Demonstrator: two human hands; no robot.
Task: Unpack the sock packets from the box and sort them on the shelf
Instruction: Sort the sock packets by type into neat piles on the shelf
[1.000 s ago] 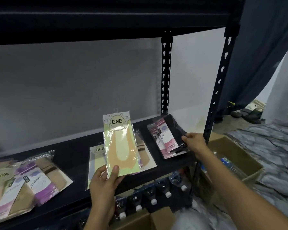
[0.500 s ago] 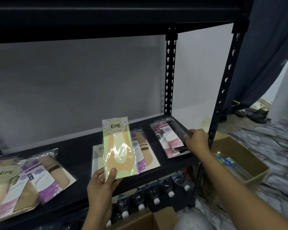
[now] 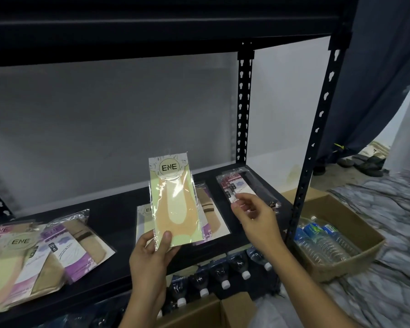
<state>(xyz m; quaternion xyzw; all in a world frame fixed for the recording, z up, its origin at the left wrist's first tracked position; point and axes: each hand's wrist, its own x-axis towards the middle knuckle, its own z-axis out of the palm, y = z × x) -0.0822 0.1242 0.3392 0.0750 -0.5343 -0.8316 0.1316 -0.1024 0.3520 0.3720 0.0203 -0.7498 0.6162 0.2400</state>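
Left hand (image 3: 152, 254) grips yellow packet (image 3: 173, 200) by near end, thumb on front; held upright above shelf (image 3: 118, 209), label readable, likely to check type before sorting; matching packet in middle pile (image 3: 213, 218), probable target; right hand (image 3: 256, 216) over dark packets (image 3: 237, 183) at right, fingers curled; pinching or just squaring them, cannot tell; mixed pile (image 3: 45, 245) at left.

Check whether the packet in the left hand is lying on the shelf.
No, the left hand holds the ENE packet upright, off the shelf.
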